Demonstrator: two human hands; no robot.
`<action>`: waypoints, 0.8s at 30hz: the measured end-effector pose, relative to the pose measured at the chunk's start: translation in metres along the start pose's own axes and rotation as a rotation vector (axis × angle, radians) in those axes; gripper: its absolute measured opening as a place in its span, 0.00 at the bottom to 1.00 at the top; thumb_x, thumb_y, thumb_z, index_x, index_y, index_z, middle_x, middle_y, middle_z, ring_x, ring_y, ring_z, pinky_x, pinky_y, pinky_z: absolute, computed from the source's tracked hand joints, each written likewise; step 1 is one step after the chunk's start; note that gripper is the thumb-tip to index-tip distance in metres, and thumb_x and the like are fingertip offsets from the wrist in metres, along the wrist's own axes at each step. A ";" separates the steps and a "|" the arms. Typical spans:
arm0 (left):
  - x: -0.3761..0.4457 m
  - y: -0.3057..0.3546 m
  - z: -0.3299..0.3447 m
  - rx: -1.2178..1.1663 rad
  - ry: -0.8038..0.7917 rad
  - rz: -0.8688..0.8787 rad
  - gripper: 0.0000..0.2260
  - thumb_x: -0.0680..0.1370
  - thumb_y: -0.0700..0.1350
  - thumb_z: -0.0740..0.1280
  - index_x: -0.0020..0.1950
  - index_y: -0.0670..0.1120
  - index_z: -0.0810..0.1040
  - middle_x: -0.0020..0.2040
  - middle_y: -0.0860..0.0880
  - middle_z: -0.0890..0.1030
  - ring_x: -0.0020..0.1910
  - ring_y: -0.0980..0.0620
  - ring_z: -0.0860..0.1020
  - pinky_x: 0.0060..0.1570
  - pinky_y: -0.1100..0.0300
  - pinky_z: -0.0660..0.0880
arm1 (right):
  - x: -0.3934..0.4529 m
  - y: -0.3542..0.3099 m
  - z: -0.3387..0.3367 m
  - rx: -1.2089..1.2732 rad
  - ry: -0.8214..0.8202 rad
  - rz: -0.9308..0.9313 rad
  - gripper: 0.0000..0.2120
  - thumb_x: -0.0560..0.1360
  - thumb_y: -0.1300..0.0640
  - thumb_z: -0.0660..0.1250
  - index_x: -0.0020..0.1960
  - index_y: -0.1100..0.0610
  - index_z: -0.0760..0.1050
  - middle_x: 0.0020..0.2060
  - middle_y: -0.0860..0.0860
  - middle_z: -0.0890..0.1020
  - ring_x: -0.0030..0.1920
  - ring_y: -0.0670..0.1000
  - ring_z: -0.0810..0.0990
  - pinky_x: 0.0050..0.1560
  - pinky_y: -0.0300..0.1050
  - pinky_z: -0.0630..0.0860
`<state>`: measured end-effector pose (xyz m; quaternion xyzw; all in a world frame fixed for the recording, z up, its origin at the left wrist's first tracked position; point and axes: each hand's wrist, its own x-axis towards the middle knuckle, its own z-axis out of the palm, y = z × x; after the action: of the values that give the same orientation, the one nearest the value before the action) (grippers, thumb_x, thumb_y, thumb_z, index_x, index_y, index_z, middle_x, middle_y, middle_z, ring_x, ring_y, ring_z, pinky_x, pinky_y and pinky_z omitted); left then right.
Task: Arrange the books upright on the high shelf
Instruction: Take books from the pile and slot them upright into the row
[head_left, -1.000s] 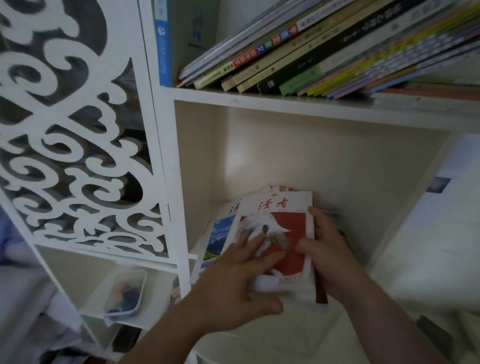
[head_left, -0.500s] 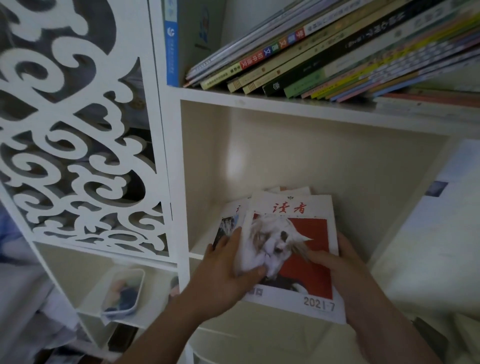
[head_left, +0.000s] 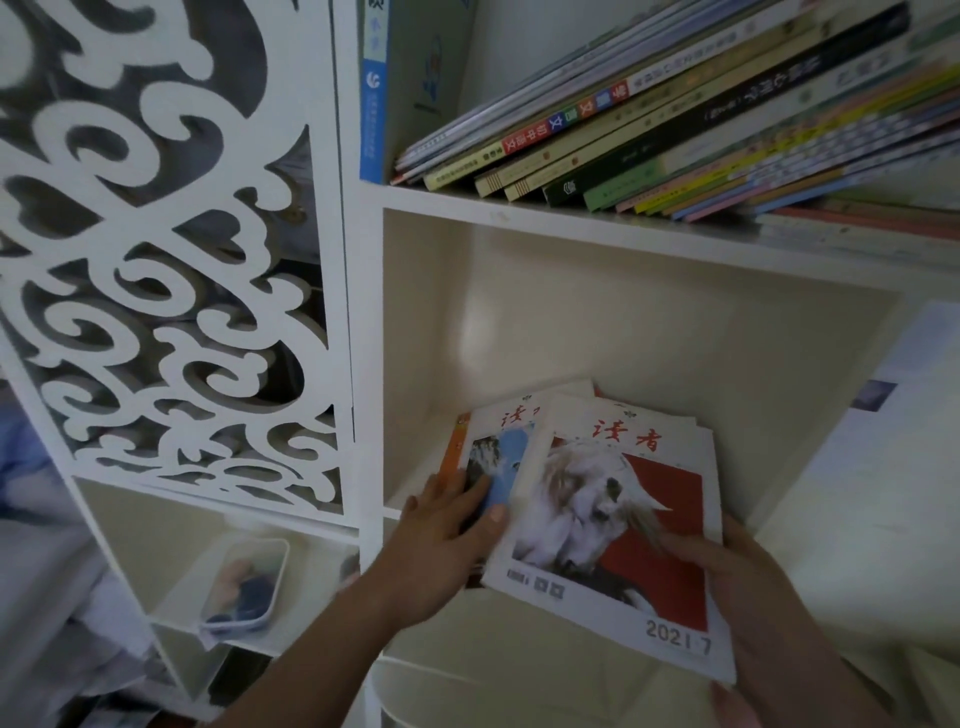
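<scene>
right hand grips the horse-cover magazine at five o'clock; left hand, at seven o'clock, lies flat on the stack.

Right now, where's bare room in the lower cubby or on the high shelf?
Lower cubby: free along the back wall behind the magazines, and on the floor right of them. High shelf: crowded with leaning books; only a wedge gap between the upright blue book and the leaning ones. The left hand and right hand fill the cubby's front.
</scene>
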<state>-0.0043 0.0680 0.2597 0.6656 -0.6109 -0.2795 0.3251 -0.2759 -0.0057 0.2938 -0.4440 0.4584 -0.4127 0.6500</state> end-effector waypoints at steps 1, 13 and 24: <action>-0.003 0.005 0.002 -0.001 -0.006 0.074 0.31 0.75 0.76 0.46 0.77 0.73 0.56 0.79 0.70 0.47 0.83 0.60 0.44 0.79 0.55 0.41 | 0.000 0.000 -0.001 0.004 -0.006 -0.002 0.19 0.76 0.68 0.69 0.65 0.56 0.82 0.53 0.64 0.87 0.48 0.68 0.88 0.46 0.59 0.86; -0.026 0.052 0.020 -0.781 0.000 0.144 0.17 0.74 0.41 0.73 0.60 0.54 0.75 0.60 0.49 0.84 0.58 0.44 0.84 0.53 0.45 0.82 | -0.017 0.004 -0.026 -0.132 -0.020 0.135 0.21 0.75 0.63 0.71 0.67 0.59 0.79 0.55 0.67 0.86 0.52 0.71 0.86 0.57 0.68 0.82; -0.014 0.081 0.011 -0.913 -0.192 -0.155 0.25 0.76 0.29 0.67 0.69 0.50 0.79 0.56 0.44 0.87 0.58 0.42 0.85 0.63 0.43 0.80 | -0.057 0.013 -0.016 -0.368 0.168 -0.382 0.24 0.72 0.72 0.75 0.64 0.55 0.79 0.51 0.49 0.88 0.49 0.41 0.87 0.52 0.44 0.84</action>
<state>-0.0653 0.0780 0.3152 0.4693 -0.4012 -0.6034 0.5047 -0.3037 0.0482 0.2915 -0.5972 0.4857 -0.4730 0.4286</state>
